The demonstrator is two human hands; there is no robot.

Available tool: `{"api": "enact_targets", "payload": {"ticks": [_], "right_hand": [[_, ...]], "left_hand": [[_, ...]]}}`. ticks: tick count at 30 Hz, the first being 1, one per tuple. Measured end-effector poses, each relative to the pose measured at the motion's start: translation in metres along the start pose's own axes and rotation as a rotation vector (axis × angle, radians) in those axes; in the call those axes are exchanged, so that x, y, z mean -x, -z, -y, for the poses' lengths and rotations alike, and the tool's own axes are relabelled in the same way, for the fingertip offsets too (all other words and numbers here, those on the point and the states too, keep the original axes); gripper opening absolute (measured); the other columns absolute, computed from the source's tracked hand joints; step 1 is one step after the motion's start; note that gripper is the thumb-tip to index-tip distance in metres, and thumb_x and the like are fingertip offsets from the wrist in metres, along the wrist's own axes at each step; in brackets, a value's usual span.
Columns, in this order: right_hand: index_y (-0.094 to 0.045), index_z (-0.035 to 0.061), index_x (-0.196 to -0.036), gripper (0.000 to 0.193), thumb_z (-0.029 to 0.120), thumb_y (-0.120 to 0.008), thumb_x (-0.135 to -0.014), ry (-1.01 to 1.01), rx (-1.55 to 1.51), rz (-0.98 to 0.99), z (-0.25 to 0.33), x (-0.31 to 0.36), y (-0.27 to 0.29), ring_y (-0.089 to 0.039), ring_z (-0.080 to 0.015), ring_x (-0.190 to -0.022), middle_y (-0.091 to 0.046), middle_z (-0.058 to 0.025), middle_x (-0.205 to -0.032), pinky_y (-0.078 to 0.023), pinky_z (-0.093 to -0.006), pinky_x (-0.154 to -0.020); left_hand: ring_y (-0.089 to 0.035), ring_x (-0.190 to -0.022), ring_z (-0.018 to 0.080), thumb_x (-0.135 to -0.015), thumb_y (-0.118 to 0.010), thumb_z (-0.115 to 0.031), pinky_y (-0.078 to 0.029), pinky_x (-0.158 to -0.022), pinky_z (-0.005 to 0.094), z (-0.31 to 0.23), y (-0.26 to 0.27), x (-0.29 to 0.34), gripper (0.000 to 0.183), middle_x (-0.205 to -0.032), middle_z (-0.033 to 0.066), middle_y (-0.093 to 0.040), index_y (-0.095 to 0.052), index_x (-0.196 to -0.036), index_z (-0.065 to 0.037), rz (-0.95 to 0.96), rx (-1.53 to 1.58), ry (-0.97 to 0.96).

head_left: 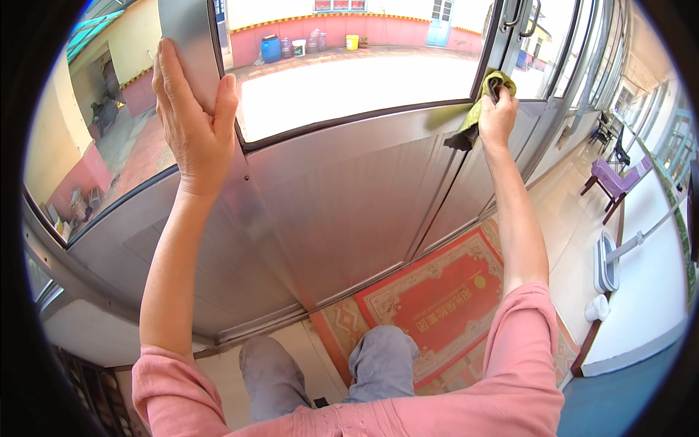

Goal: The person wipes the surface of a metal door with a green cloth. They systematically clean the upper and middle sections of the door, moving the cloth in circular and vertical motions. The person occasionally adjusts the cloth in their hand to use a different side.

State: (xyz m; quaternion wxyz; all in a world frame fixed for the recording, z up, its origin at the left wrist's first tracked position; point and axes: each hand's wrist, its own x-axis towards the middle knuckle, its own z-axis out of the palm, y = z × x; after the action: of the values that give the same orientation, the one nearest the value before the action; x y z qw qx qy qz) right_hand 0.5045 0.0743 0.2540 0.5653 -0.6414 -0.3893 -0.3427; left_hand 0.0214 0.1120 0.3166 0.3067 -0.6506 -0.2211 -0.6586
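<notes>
My left hand (195, 120) rests on a vertical metal post (191, 51) of the glazed door, fingers stretched out and thumb apart along its edge. In my right hand (499, 115) is a bunched green cloth (473, 125), its dark lower corner hanging down. The cloth lies against the frame at the lower right corner of the window pane (364, 95), beneath the door handles (530, 20). Below the glass spreads a silvery metal door panel (328, 197). Both arms reach forward in rolled pink sleeves.
A red patterned mat (437, 291) lies on the floor by the door. To the right stand a purple-covered chair (619, 175), a flat mop (608, 255) and a white cup-like container (597, 308). Through the glass, a blue barrel (271, 49) and a yellow bucket (352, 42) show outside.
</notes>
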Motion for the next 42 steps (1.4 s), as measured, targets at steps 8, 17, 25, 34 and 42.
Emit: {"api": "enact_targets", "payload": {"ticks": [8,17,25,34,42], "right_hand": [[-0.068,0.0126,-0.129,0.034,0.019,-0.063,-0.096,0.156,0.017,-0.065,0.040,-0.088,0.008,-0.064,-0.0349,-0.102,-0.053,-0.0154,-0.116,-0.053,-0.0444,-0.092],[-0.061,0.0087,-0.132,0.040,0.012,-0.063,-0.093,-0.122,-0.027,0.122,-0.016,0.088,0.004,-0.058,-0.0373,-0.105,-0.045,-0.0176,-0.121,-0.051,-0.0464,-0.093],[-0.057,0.0015,-0.138,0.047,0.004,-0.060,-0.091,-0.140,-0.356,0.058,0.124,0.160,0.007,-0.055,-0.0374,-0.099,-0.044,-0.0184,-0.115,-0.048,-0.0445,-0.092],[-0.068,0.0135,-0.132,0.049,0.008,-0.068,-0.083,0.711,-0.458,0.353,0.275,0.276,0.037,-0.055,-0.0224,-0.081,-0.043,-0.0074,-0.098,-0.053,-0.0358,-0.067],[-0.068,0.0185,-0.136,0.070,-0.004,-0.076,-0.070,0.432,-0.226,0.371,0.138,0.240,0.033,-0.060,-0.0275,-0.087,-0.049,-0.0089,-0.104,-0.054,-0.0383,-0.071]], "left_hand": [[-0.036,-0.145,0.0418,-0.102,-0.065,-0.024,-0.028,-0.120,0.0482,-0.001,0.002,0.001,0.076,-0.158,0.0249,-0.037,-0.024,-0.158,0.005,0.037,0.060,0.039],[-0.044,-0.140,0.0414,-0.100,-0.066,-0.029,-0.036,-0.115,0.0487,-0.002,-0.001,0.000,0.076,-0.154,0.0248,-0.042,-0.028,-0.157,0.004,-0.010,-0.012,-0.014],[-0.045,-0.138,0.0410,-0.100,-0.067,-0.038,-0.039,-0.113,0.0484,0.000,0.001,0.001,0.080,-0.150,0.0252,-0.045,-0.029,-0.156,0.004,0.021,-0.041,0.003],[-0.044,-0.133,0.0422,-0.099,-0.068,-0.040,-0.036,-0.112,0.0493,0.000,-0.003,0.001,0.082,-0.145,0.0280,-0.047,-0.030,-0.153,0.008,0.028,0.011,-0.015],[-0.043,-0.131,0.0405,-0.097,-0.072,-0.042,-0.034,-0.113,0.0484,0.007,0.001,0.003,0.086,-0.138,0.0255,-0.053,-0.032,-0.149,0.013,0.034,0.000,-0.054]]}}
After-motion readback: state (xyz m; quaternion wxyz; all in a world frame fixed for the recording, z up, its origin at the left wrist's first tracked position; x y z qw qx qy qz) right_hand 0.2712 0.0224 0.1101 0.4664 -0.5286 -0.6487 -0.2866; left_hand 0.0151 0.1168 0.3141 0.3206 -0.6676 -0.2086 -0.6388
